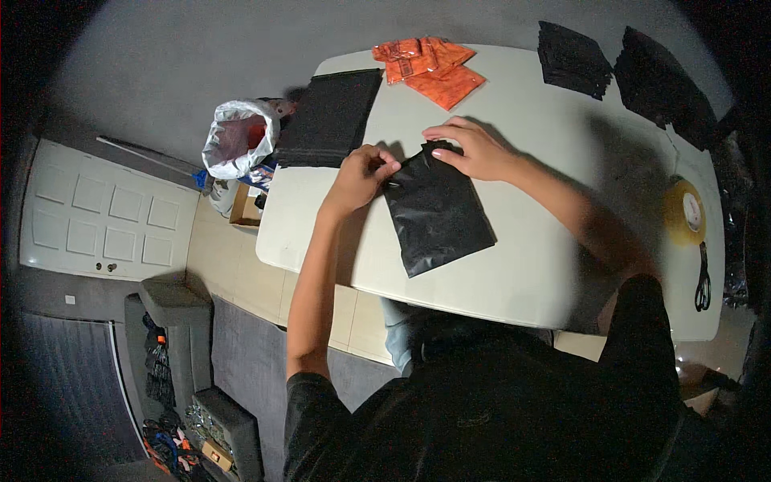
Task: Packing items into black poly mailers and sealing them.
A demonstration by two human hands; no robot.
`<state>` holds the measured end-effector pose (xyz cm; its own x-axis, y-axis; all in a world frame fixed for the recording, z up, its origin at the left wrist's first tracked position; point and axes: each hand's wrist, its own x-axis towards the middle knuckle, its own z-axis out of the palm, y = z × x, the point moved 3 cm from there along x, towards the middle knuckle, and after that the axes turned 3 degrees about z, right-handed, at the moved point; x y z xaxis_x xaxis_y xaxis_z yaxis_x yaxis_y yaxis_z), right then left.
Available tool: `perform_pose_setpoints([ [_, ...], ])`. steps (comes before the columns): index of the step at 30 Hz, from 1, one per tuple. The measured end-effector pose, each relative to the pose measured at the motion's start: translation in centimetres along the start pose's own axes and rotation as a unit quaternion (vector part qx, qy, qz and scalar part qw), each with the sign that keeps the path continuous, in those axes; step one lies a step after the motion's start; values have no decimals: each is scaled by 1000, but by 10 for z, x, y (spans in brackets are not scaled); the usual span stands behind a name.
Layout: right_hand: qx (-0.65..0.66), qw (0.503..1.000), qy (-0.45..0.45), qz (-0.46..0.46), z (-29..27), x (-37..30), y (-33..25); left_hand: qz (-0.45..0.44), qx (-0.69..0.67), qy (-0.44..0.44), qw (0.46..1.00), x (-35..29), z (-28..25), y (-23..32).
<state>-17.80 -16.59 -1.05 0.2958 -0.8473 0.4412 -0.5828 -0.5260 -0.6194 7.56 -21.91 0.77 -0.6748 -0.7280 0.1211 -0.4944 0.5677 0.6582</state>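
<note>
A flat black plastic bag [442, 221] lies on the white table [538, 257] in front of me, its upper edge bunched and slightly raised. At the bag's upper left corner, my left hand [363, 178] is closed, thumb and fingertips pinching the plastic. My right hand [474, 153] grips the crumpled upper right part of the same edge, thumb on top and fingers curled beyond it. What the bag contains, if anything, is hidden. Beyond my hands, several orange items in clear wrap [442, 80] lie in a loose pile.
A thick stack of black sheets or bags [333, 116] rests at the table's left edge, beside a white-lined bin [241, 136]. Two more black stacks [574, 60] [660, 84] sit far right. A tape roll [684, 210] and black-handled scissors [703, 277] lie near the right edge.
</note>
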Motion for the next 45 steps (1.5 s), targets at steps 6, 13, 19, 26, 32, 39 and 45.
perform_pose_setpoints([
  [6,-32,989,-133,57,-9,11,5,-41,-105,33,993,-2,6,-1],
  [13,111,984,-115,82,-7,11,22,-104,-144,-52,983,8,0,31],
  [19,98,968,-173,151,-21,7,3,-84,-168,-81,979,4,1,21],
  [26,160,925,-236,249,-15,15,7,-119,-259,-74,956,-5,6,18],
  [32,286,875,-199,337,-3,5,4,-131,-341,31,930,-19,11,20],
  [39,361,860,-167,321,2,-6,16,-225,-364,64,902,-31,17,6],
  [45,233,931,-105,262,-1,-1,18,-260,-329,76,905,-30,11,9],
])
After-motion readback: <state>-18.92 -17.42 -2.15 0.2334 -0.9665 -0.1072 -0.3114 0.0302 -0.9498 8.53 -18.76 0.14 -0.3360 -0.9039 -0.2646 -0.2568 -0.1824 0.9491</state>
